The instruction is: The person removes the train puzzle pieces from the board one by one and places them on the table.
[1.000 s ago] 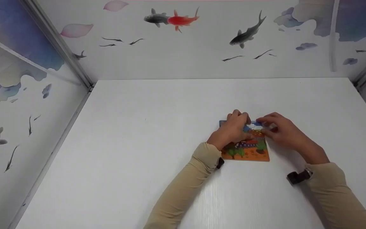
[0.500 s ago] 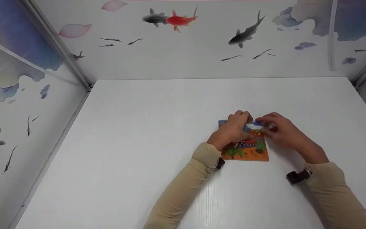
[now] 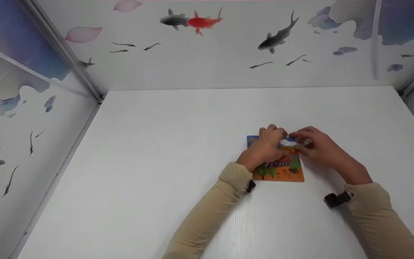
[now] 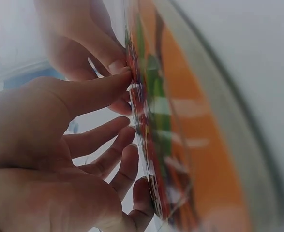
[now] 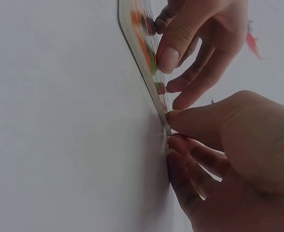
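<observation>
A small square picture board (image 3: 282,174), seemingly a jigsaw puzzle with fine seam lines, lies flat on the white table. Its picture has blue sky, a white cloud, green trees and orange ground. Across its left and middle part lies my left hand (image 3: 264,145); in the left wrist view its fingers (image 4: 125,162) stretch loosely, tips touching the printed face (image 4: 180,121). At the upper right corner my right hand (image 3: 316,145) pinches the board's edge between thumb and fingers, as the right wrist view shows. The left hand hides much of the picture.
White table surface (image 3: 149,162) surrounds the board. White panels with painted fish (image 3: 279,37) stand at the back and left, joined by a metal corner post (image 3: 67,50). Dark straps (image 3: 338,199) sit at the wrists.
My left hand has shifted very slightly rightward on the board. The right hand holds its place at the upper right corner, and the board lies nearly as before.
</observation>
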Tool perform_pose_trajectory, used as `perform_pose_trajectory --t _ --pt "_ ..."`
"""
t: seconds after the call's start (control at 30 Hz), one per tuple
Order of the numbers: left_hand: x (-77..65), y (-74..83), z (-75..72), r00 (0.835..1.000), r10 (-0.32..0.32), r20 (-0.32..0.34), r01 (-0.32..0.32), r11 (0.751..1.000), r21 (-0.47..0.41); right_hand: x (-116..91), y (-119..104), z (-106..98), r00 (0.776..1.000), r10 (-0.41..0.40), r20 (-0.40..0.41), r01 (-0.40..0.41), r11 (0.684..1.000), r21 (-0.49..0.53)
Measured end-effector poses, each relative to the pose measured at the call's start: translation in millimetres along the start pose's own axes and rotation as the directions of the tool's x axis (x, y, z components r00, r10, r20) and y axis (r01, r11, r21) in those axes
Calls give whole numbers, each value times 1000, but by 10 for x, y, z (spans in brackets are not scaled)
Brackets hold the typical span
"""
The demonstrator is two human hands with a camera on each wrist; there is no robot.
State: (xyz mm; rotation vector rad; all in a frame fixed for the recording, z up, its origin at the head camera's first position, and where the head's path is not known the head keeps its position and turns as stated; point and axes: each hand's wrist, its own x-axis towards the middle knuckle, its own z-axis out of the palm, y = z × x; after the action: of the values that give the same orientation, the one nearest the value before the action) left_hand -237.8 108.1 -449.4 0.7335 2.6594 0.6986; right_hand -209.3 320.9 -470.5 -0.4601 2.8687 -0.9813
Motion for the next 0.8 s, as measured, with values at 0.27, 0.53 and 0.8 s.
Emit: perform_pose_trajectory --t 0.27,0.53,0.8 --pt "14 3 11 1000 -11 -12 11 1000 -7 -1 12 -24 1000 2 9 -2 1000 9" --pt "3 -1 24 1000 -10 -24 9 1000 -27 -10 16 -38 1000 -2 12 1 1000 23" --pt "-23 -61 20 997 42 -59 -47 995 -87 -18 4 -34 999 -40 -6 40 999 17"
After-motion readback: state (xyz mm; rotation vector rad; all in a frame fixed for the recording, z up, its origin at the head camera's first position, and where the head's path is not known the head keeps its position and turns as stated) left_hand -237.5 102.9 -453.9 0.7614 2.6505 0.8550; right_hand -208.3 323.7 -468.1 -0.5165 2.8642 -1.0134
